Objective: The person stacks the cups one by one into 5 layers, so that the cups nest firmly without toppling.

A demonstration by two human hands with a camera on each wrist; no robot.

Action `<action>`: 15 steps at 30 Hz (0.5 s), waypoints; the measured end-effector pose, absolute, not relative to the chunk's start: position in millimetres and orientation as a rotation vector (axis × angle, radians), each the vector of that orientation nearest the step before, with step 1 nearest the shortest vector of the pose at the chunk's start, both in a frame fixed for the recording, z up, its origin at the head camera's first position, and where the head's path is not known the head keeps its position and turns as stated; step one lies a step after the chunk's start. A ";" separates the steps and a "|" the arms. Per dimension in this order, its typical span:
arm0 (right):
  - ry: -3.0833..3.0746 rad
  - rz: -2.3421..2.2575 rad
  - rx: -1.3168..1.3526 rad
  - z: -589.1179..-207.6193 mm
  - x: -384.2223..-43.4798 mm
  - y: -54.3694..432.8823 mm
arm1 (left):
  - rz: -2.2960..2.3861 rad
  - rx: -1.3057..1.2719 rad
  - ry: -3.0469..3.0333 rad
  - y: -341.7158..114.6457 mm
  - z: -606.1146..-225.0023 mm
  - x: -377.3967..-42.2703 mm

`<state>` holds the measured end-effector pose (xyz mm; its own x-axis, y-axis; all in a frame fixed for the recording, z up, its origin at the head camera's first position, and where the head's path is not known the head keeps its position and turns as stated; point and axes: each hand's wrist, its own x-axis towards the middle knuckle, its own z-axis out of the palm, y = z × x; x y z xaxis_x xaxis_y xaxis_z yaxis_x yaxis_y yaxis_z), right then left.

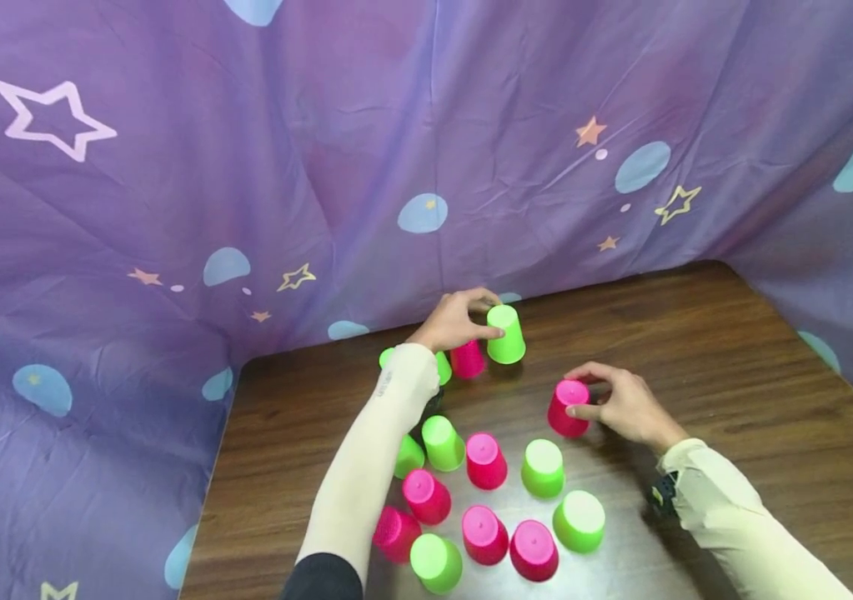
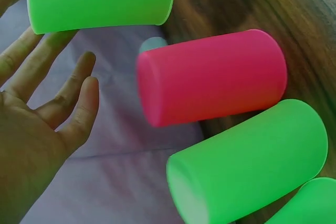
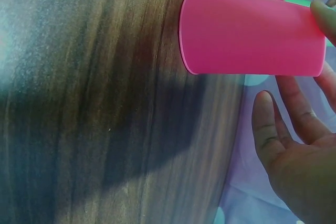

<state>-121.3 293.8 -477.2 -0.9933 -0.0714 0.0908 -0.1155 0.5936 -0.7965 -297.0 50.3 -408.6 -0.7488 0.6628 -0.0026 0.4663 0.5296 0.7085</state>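
Observation:
At the back of the table my left hand (image 1: 456, 321) pinches an upside-down green cup (image 1: 506, 335) between thumb and fingers. Directly left of that cup stands a pink cup (image 1: 469, 358), followed by a green cup (image 2: 252, 166) partly behind the left arm in the head view. Further right, my right hand (image 1: 630, 406) grips a pink cup (image 1: 569, 408), also mouth down, near its closed end. The right wrist view shows the thumb on one side of this pink cup (image 3: 252, 35) and fingers on the other. Whether either held cup touches the table is hard to tell.
Several more upside-down cups stand loosely grouped in front, among them a pink cup (image 1: 486, 461), a green cup (image 1: 544, 468) and a green cup (image 1: 579, 522). The left forearm hides part of the group. A purple patterned cloth (image 1: 366, 167) hangs behind the wooden table (image 1: 734, 358).

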 end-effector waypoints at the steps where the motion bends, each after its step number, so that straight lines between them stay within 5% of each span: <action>1: -2.758 1.386 0.162 -478.1 -121.2 294.0 | 1.012 0.948 2.508 52.3 -410.8 -298.1; 15: -2.740 1.366 0.135 -480.1 -120.1 293.7 | 0.791 0.902 2.604 59.2 -432.3 -309.5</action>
